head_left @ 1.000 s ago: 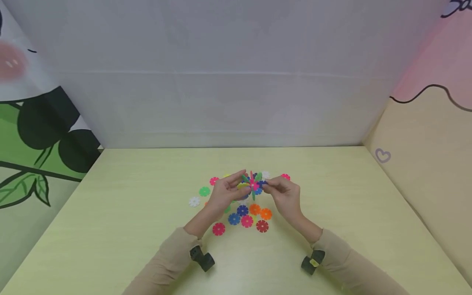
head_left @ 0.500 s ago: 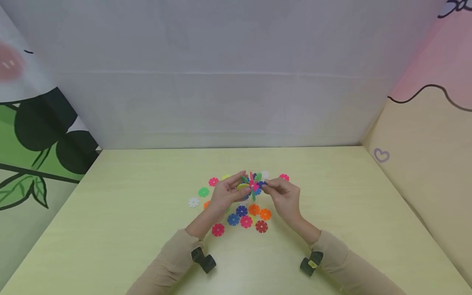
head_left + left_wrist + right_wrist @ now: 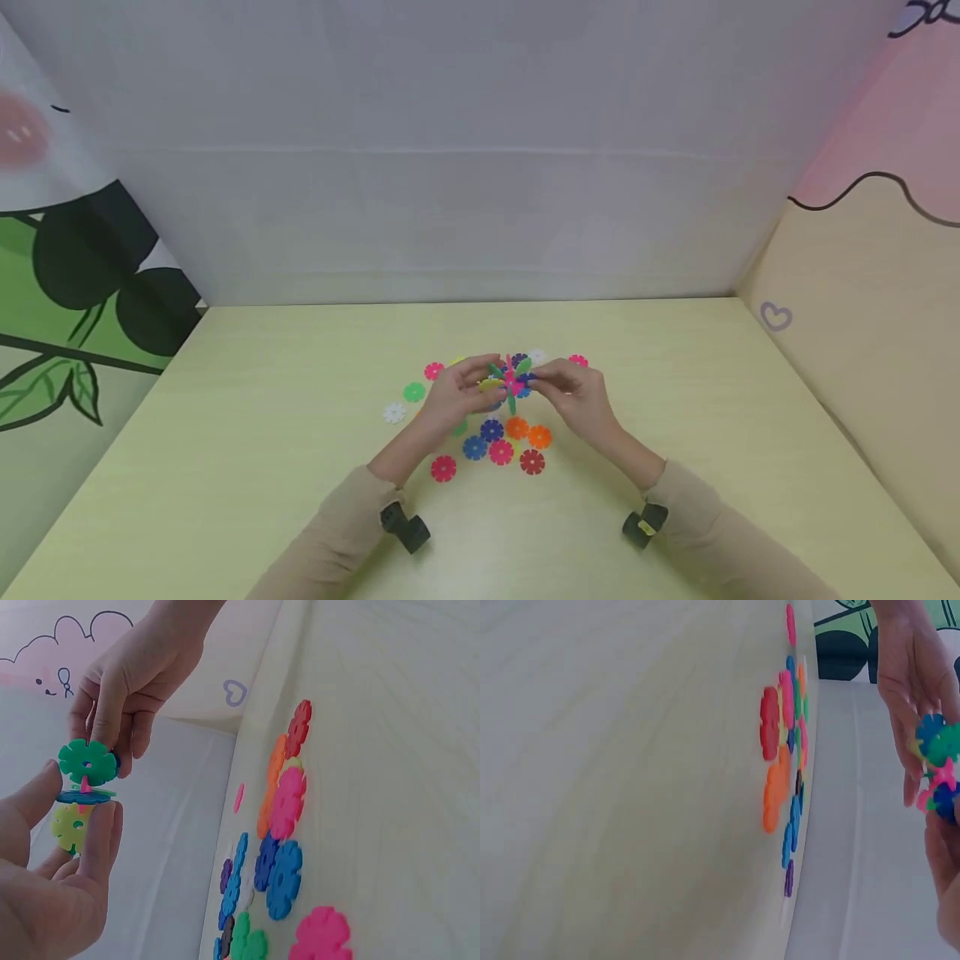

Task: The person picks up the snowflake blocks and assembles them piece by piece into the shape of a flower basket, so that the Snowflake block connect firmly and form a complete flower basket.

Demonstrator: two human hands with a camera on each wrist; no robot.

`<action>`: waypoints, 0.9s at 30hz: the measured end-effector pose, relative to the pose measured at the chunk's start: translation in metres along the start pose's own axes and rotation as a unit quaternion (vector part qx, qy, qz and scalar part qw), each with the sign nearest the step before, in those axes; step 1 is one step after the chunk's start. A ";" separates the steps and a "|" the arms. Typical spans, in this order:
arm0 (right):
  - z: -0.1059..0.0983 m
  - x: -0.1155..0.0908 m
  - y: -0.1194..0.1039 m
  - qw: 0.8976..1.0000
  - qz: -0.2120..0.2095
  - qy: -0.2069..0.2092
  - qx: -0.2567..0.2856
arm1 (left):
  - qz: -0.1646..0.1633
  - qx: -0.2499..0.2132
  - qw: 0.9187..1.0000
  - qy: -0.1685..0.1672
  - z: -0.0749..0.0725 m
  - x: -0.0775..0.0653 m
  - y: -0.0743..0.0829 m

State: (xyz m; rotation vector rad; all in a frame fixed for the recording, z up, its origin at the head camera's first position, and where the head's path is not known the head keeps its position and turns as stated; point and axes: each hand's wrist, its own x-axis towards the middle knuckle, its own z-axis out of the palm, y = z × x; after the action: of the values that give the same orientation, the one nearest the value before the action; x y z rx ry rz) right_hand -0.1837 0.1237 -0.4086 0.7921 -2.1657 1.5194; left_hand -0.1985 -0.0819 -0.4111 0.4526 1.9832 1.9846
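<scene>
Above the table, my left hand [image 3: 452, 397] grips a small cluster of slotted, flower-shaped plastic discs joined at angles. A pink disc [image 3: 512, 383] sits in its middle, with a green disc [image 3: 88, 761], a yellow disc [image 3: 70, 827] and a blue disc [image 3: 930, 735] around it. My right hand [image 3: 583, 398] pinches a dark blue disc [image 3: 946, 801] at the cluster's right side. That disc meets the pink one; whether it is fully slotted in I cannot tell. Fingers hide part of the cluster.
Loose discs lie scattered on the pale wooden table [image 3: 262, 433] under and around my hands, among them an orange disc [image 3: 540, 437], a red disc [image 3: 532, 462] and a white disc [image 3: 393, 412]. A grey-white wall [image 3: 480, 225] stands behind the table.
Both hands have shifted slightly down and left together with the cluster. The grips look the same, and the loose discs have stayed where they lie.
</scene>
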 end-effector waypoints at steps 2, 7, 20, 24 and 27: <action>-0.008 0.004 0.008 0.998 0.028 -0.035 -0.032 | 0.002 0.007 1.000 0.004 -0.006 -0.001 0.001; -0.036 0.015 0.042 0.978 0.150 -0.093 -0.113 | 0.003 0.019 0.999 0.032 -0.022 -0.005 0.002; -0.064 0.023 0.111 0.921 0.227 -0.195 -0.249 | -0.011 0.061 0.997 0.043 -0.037 -0.015 -0.003; -0.066 0.025 0.107 0.919 0.219 -0.206 -0.257 | -0.004 0.055 0.998 0.035 -0.036 -0.014 -0.005; -0.066 0.026 0.104 0.918 0.223 -0.211 -0.250 | 0.004 0.049 0.998 0.028 -0.034 -0.014 -0.004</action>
State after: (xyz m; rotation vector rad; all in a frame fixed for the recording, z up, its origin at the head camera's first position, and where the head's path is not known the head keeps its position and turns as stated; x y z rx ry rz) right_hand -0.2712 0.2061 -0.4459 0.4939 -3.0446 0.9238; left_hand -0.2005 -0.1190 -0.4154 0.4305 2.1233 1.9315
